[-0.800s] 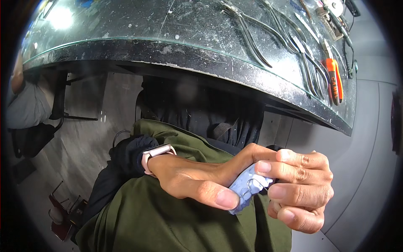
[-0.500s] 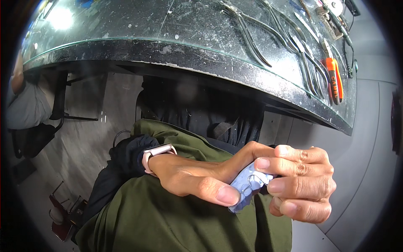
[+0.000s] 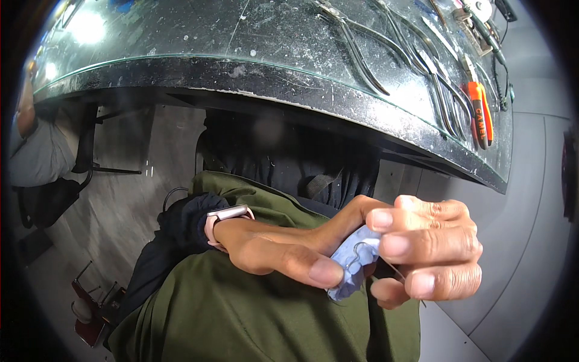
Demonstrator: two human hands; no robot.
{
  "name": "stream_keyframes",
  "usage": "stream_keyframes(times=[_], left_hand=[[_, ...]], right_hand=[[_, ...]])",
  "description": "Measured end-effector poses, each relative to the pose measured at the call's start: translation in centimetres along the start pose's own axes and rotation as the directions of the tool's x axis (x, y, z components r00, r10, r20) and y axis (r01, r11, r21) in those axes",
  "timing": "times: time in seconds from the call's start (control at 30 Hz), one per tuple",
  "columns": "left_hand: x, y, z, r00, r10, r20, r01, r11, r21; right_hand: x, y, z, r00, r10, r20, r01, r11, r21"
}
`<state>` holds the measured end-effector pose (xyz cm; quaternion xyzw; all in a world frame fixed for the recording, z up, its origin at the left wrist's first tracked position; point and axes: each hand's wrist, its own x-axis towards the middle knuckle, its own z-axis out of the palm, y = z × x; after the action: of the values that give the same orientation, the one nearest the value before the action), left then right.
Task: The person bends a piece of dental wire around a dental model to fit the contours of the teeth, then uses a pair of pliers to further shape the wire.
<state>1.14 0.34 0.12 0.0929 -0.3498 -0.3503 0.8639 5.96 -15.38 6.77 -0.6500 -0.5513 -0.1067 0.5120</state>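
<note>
My left hand, with a watch on its wrist, grips a small blue dental cast above my lap. Its thumb presses the near side of the cast, and the index finger bends behind it. A thin metal wire has a curved end lying against the teeth of the cast. The straight part of this wire runs out among the fingers of my right hand, closed on it at the cast's right side. Those fingers hide part of the cast and wire.
A glass-topped black workbench spans the far side. Several pliers lie on it, among them orange-handled pliers near its right corner. A handheld tool with a cord sits farther right. At left, another person's arm shows beside a chair.
My right fingers have shifted and spread a little, showing the wire's straight end between them. The cast has turned slightly, and the wire's curved end shows more clearly against the teeth.
</note>
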Motion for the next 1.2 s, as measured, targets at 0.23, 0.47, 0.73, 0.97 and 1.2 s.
stream_keyframes(times=[0.23,0.47,0.73,0.97,1.2], left_hand=[[-0.6,0.2,-0.3,1.0,-0.03,0.011,0.029,0.998,0.05],[-1.2,0.0,-0.6,0.999,-0.043,0.009,0.042,0.991,0.127],[0.7,-1.7,0.9,0.948,0.124,-0.292,-0.191,0.958,-0.215],[-0.4,-0.4,0.9,0.972,-0.054,-0.229,0.028,0.993,-0.113],[-1.9,-5.5,-2.2,0.962,0.272,0.007,-0.257,0.918,-0.301]], right_hand=[[0.7,0.3,0.2,0.988,0.084,0.133,-0.08,0.996,-0.037],[0.7,0.7,0.2,0.994,0.049,0.101,-0.044,0.998,-0.051],[0.2,0.3,-0.4,1.0,-0.003,-0.001,0.003,0.999,0.032],[0.4,0.5,-0.2,1.0,-0.004,-0.006,0.005,0.998,0.058],[0.4,0.3,-0.8,0.996,0.038,0.083,-0.039,0.999,0.006]])
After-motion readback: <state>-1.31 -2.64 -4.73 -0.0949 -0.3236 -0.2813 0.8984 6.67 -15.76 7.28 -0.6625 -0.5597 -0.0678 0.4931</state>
